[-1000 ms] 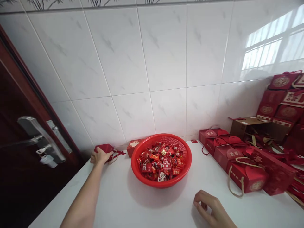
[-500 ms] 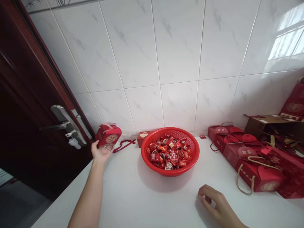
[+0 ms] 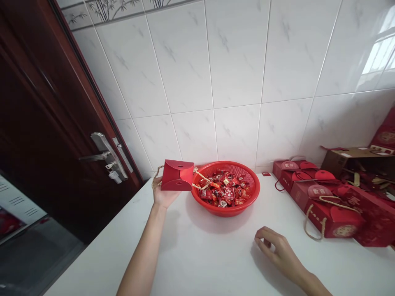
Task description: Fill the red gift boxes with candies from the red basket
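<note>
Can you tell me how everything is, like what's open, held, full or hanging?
Left grip: holding the red box, partly hidden behind it
Red box: lifted off the table, flaps folded over
Right grip: loosely curled, nothing seen in it
Red basket: upright, heaped with candies
Candies: wrapped
Front gift box: flaps folded over
Brown box: open, things inside
Keys: hanging at the door lock

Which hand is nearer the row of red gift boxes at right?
Right. The right hand is just left of the row of red gift boxes, apart from it; the left hand is farther off, left of the red plastic colander.
</note>
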The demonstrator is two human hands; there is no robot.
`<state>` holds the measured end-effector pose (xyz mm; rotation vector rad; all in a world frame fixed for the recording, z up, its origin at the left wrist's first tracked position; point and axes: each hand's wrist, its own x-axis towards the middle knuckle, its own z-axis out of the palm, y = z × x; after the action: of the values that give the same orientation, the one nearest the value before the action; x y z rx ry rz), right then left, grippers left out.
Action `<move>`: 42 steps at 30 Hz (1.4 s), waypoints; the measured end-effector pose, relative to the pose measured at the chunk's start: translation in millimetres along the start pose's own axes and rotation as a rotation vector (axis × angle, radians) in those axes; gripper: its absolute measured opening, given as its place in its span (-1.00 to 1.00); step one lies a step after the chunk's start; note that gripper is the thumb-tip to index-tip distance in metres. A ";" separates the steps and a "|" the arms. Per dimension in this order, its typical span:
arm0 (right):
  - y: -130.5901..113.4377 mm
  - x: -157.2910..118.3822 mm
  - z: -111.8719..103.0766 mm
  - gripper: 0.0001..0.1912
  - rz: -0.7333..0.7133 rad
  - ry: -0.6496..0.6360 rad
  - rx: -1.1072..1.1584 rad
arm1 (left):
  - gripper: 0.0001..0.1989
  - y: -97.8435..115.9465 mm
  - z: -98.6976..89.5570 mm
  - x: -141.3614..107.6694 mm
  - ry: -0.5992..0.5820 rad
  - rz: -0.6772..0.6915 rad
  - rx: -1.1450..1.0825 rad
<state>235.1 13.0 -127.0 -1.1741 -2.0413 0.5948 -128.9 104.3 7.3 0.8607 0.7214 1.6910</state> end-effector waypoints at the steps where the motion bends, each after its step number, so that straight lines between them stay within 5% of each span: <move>1: -0.5 0.2 0.0 -0.68 -0.002 0.002 0.000 | -0.64 -2.9 1.6 -2.5 0.007 0.024 0.015; 6: -3.2 1.3 1.0 -0.68 -0.010 0.001 0.008 | -0.75 -17.5 5.7 -11.7 0.043 0.093 -0.080; 11: -15.9 8.3 -6.6 -0.70 -0.054 0.047 0.057 | -0.90 -26.8 21.9 -24.0 -0.027 -0.095 -0.250; 17: -61.7 37.9 -48.1 -0.82 -0.236 0.334 0.106 | -0.86 -36.6 49.5 -49.5 -0.297 -0.361 -0.201; 21: -98.4 54.2 -74.4 -0.89 -0.447 0.472 0.135 | -0.85 -53.8 55.3 -64.2 -0.366 -0.454 -0.130; 25: -116.8 56.4 -86.5 -0.90 -0.490 0.367 0.040 | -0.88 -72.3 52.2 -75.1 -0.378 -0.527 -0.035; 30: -111.4 51.1 -95.2 -0.76 -0.399 0.147 -0.113 | -0.82 -82.6 51.0 -81.6 -0.488 -0.692 0.114; 35: -101.5 50.3 -95.0 -0.73 -0.276 -0.111 -0.127 | -0.43 -75.5 60.1 -84.5 -0.652 -0.789 0.534; 38: -101.5 50.9 -92.0 -0.69 -0.212 -0.195 -0.096 | -0.51 -66.4 65.8 -89.5 -0.718 -0.635 0.805; 42: -104.4 50.9 -90.8 -0.70 -0.159 -0.257 -0.118 | -0.73 -53.1 75.3 -103.2 -0.584 -0.118 1.036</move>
<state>228.4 11.0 20.3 -1.0307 -2.3904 0.5778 -19.4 22.2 -13.2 1.8684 1.1979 0.7890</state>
